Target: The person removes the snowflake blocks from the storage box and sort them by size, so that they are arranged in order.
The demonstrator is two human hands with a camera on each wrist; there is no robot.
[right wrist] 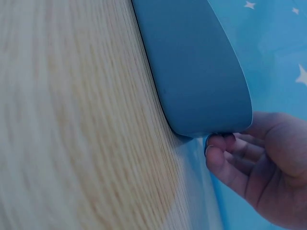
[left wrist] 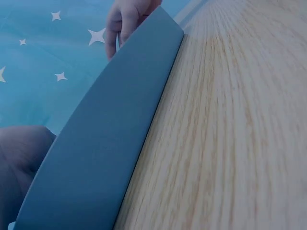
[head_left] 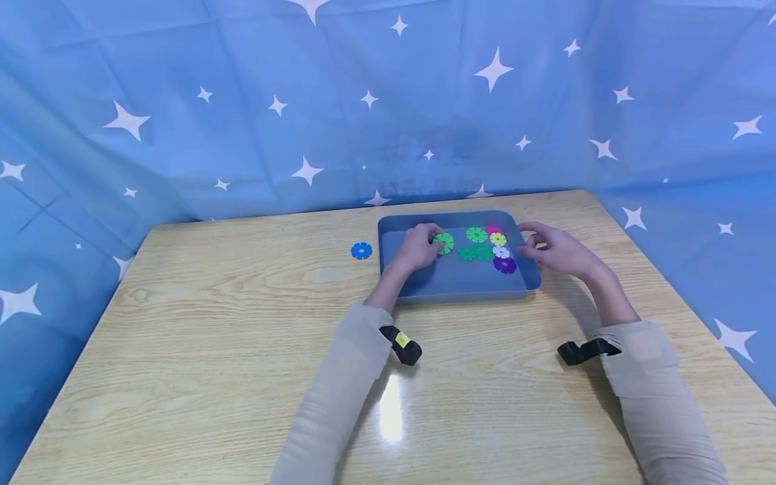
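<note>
A shallow blue-grey tray [head_left: 455,295] sits on the table with several notched plastic discs inside. My left hand [head_left: 417,248] reaches over the tray's left side and pinches a light green notched disc [head_left: 447,243] by its left edge. At the right end, my right hand [head_left: 554,249] grips the tray wall; in the right wrist view the fingers [right wrist: 230,167] of that hand curl against the wall's outer face. Between the hands lie a green disc [head_left: 476,234], a yellow disc [head_left: 498,239], a white disc [head_left: 501,252] and a purple disc [head_left: 505,265]. The tray wall hides most of the left hand in the left wrist view.
A blue notched disc [head_left: 361,250] lies on the wooden table [head_left: 242,323], just left of the tray. Inside the tray, a pink disc [head_left: 494,230] is partly covered by the yellow one. A blue curtain with white stars [head_left: 364,135] hangs behind the table.
</note>
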